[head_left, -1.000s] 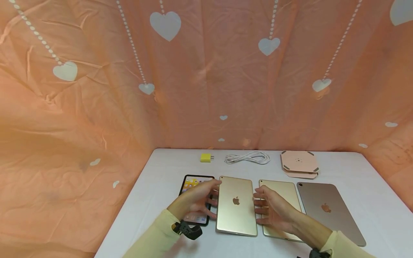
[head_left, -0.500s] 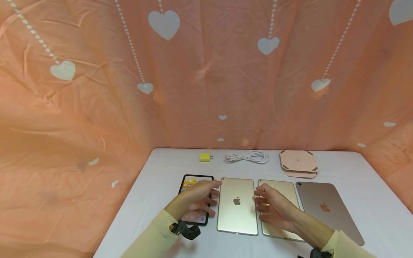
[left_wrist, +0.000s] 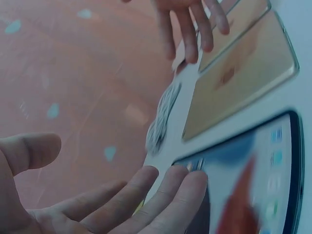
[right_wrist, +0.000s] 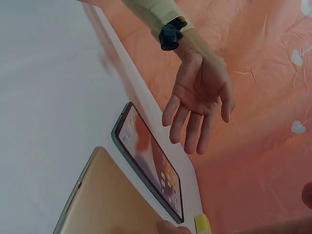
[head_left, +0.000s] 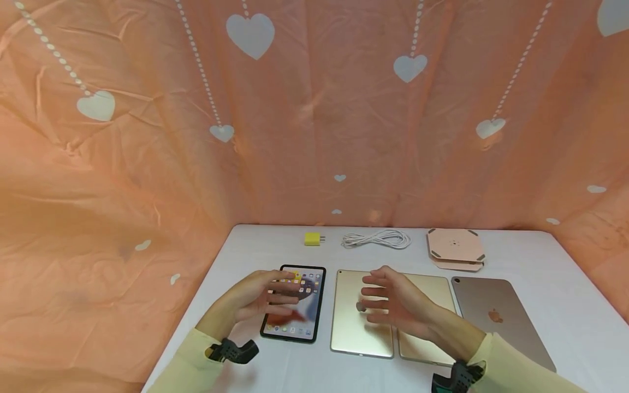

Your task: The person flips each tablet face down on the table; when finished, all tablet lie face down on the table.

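My left hand (head_left: 257, 297) hovers over the left edge of a tablet with a lit screen (head_left: 307, 311); its fingers are straight and hold nothing. To the right of that tablet a gold tablet (head_left: 349, 333) lies face down on the white table. Above its right part is my right hand (head_left: 398, 303), fingers extended and nothing in them. A second gold tablet (head_left: 434, 289) lies beside it, partly hidden by the right hand and forearm. Farthest right, a grey tablet (head_left: 496, 311) also lies back up. In the left wrist view the left fingers (left_wrist: 183, 195) overlap the lit screen.
Along the back of the white table (head_left: 265, 248) are a yellow charger plug (head_left: 312, 239), a coiled white cable (head_left: 378, 239) and a pink folded stand (head_left: 456, 248). An orange cloth with hearts (head_left: 314, 120) hangs behind the table and at its sides.
Both hands were at the sides of the left gold tablet, which now lies flat on the table. The left hand has moved left over the lit tablet; the right hand has shifted left.
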The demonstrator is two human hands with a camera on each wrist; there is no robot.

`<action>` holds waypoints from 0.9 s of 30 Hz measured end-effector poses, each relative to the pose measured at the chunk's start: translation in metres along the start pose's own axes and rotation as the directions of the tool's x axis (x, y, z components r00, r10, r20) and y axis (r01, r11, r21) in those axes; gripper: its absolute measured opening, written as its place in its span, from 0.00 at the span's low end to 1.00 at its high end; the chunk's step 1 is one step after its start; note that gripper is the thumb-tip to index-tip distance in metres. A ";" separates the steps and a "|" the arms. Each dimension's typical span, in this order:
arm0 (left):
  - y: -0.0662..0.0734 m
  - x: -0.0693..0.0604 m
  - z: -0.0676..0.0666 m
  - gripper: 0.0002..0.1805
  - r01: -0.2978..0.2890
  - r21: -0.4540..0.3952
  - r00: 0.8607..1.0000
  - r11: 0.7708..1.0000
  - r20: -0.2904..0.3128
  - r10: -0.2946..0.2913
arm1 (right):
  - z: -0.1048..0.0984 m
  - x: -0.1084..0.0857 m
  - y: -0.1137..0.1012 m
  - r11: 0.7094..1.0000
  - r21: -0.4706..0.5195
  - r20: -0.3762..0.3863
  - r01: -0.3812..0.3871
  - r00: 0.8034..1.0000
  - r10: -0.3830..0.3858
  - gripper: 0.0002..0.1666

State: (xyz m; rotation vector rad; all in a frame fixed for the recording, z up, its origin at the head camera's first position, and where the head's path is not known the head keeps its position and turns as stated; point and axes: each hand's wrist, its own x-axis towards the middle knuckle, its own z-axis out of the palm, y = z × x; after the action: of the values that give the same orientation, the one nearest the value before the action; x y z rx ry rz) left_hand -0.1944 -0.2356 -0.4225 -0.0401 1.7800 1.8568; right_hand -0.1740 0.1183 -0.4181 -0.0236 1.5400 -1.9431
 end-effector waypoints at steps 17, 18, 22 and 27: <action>-0.001 -0.023 -0.055 0.35 0.036 0.015 0.993 0.999 -0.110 -0.034 | 0.037 0.045 0.013 0.987 0.152 0.057 -0.056 0.997 0.048 0.50; -0.002 -0.022 -0.056 0.35 0.041 0.022 0.992 0.999 -0.122 -0.038 | 0.039 0.047 0.015 0.986 0.155 0.054 -0.058 0.997 0.051 0.50; -0.007 -0.016 -0.056 0.33 0.064 0.051 0.982 0.997 -0.179 -0.054 | 0.045 0.057 0.020 0.983 0.174 0.038 -0.066 0.997 0.060 0.50; -0.011 -0.007 -0.051 0.32 0.106 0.097 0.960 0.990 -0.270 -0.076 | 0.054 0.066 0.026 0.977 0.195 0.017 -0.084 0.996 0.082 0.52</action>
State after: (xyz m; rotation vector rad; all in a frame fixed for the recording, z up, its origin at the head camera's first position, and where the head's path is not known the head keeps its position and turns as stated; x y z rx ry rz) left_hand -0.2021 -0.2857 -0.4355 -0.3391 2.0220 1.7500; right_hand -0.1928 0.0367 -0.4490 0.1143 1.3164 -2.0158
